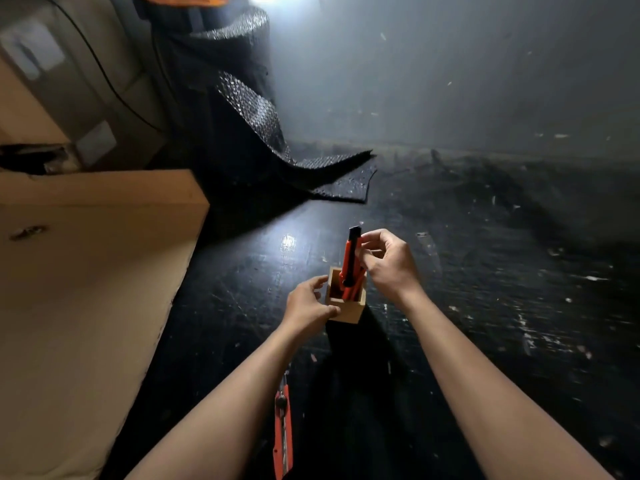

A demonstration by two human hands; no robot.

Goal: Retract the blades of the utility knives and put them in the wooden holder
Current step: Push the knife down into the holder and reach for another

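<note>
A small square wooden holder (349, 311) stands on the black floor at the centre. My left hand (308, 304) grips its left side. My right hand (388, 261) pinches a red utility knife with a black end cap (350, 258), held upright with its lower end inside the holder's mouth. Other red knives (353, 289) lean inside the holder beside it. Another red utility knife (283, 433) lies flat on the floor near my left forearm, its thin blade end pointing away from me; I cannot tell how far the blade is out.
A large cardboard box (86, 271) fills the left side. A roll of black textured matting (249, 109) stands behind, with one end trailing onto the floor. The scuffed black floor (502, 271) stretches to the right, under a grey wall.
</note>
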